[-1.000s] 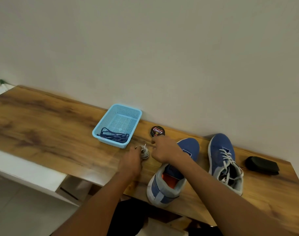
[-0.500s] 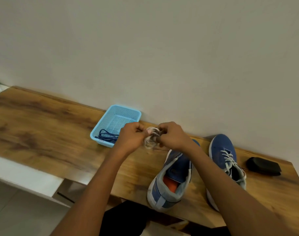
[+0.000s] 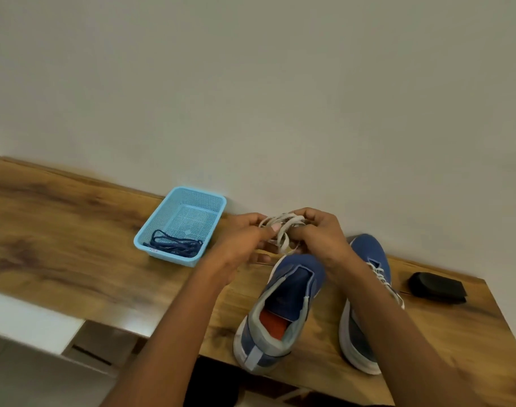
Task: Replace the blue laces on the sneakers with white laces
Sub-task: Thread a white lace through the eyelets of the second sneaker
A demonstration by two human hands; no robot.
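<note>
both hands, left hand and right hand, pinch a bundled white lace above the unlaced sneaker, the right forearm hiding much of the laced sneaker, blue laces in the basket.

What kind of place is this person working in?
Probably a room at home, though that is a guess: a wood-grain table set against a plain wall, with a small blue basket and a pair of sneakers.
</note>
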